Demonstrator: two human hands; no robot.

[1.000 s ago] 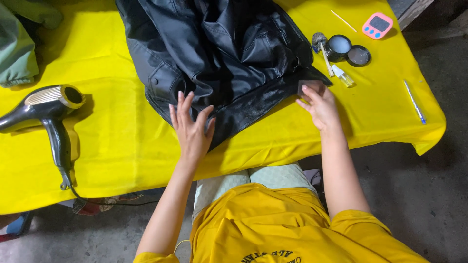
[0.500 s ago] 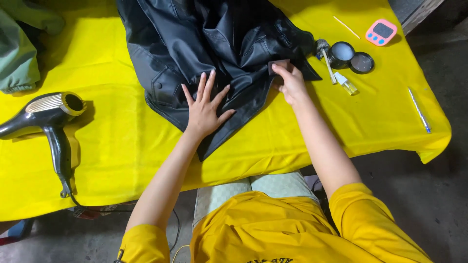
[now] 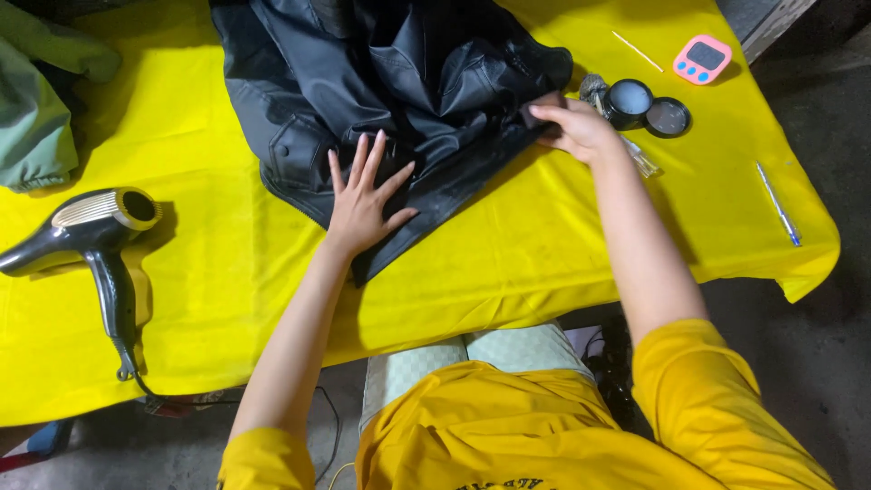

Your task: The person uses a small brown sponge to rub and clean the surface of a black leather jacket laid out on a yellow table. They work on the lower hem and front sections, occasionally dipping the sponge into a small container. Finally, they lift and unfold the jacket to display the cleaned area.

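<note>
Left hand (image 3: 363, 200) flat, fingers splayed on black leather jacket (image 3: 399, 91), right hand (image 3: 573, 127) pinching jacket edge, small open tin (image 3: 628, 102) just beyond right fingertips

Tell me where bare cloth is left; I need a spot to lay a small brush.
Bare yellow cloth lies between the hair dryer and the black jacket, along the near edge below the left hand, and between the right hand and the pen. It is crowded around the open tin and its lid.
</note>
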